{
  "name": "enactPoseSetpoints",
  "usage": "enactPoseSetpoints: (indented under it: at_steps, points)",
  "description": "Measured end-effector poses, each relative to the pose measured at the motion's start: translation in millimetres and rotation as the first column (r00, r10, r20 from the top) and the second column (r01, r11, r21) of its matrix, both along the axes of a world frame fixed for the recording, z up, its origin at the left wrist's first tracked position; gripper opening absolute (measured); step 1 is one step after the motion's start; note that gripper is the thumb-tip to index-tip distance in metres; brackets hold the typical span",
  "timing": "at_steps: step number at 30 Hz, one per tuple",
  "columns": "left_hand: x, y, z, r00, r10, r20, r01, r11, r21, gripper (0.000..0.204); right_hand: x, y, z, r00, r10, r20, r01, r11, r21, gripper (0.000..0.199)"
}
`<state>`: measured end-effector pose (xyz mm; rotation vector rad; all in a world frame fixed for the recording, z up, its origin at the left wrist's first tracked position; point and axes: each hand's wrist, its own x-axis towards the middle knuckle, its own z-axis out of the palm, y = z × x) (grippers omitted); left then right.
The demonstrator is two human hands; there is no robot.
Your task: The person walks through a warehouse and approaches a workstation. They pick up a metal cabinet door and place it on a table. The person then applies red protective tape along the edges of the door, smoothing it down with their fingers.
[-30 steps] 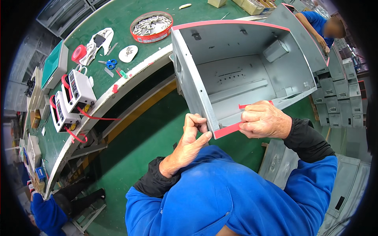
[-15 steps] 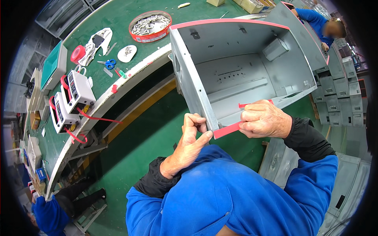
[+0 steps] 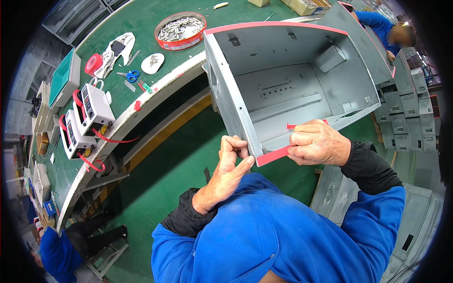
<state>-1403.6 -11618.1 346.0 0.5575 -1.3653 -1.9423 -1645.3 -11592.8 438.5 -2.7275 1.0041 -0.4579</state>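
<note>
A grey open-fronted metal box (image 3: pixel 283 87) lies tilted in front of me, with red tape along its far rim. My right hand (image 3: pixel 318 144) is closed in a pinch on a strip of red tape (image 3: pixel 272 156). The strip runs along the near edge to the box's near left corner, and its free end sticks up behind the fingers. At that corner my left hand (image 3: pixel 229 169) is closed, thumb and curled fingers gripping the box edge beside the tape's end. Whether the strip under my right hand is stuck down is hidden.
Left, a curved green bench (image 3: pixel 141 33) holds two white tape dispensers (image 3: pixel 96 106), blue-handled scissors (image 3: pixel 132 76), a tape roll (image 3: pixel 93 64) and a round tub (image 3: pixel 180 32) of small metal parts. Co-workers are at upper right and lower left. Grey metal boxes (image 3: pixel 401 106) are stacked at right.
Both hands keep their hold and place at the near edge. The tape tail hanging from a dispenser has swung up slightly, and the lower-left co-worker has shifted a little.
</note>
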Motion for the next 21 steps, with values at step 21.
enactPoseSetpoints:
  at_steps: [21]
  points:
    - [-0.9, -0.5, 0.2, 1.000, -0.006, -0.006, 0.006, 1.000, 0.022, 0.031, -0.6, -1.0, -0.1, 1.000, 0.011, 0.000, -0.011, 1.000, -0.023, 0.028]
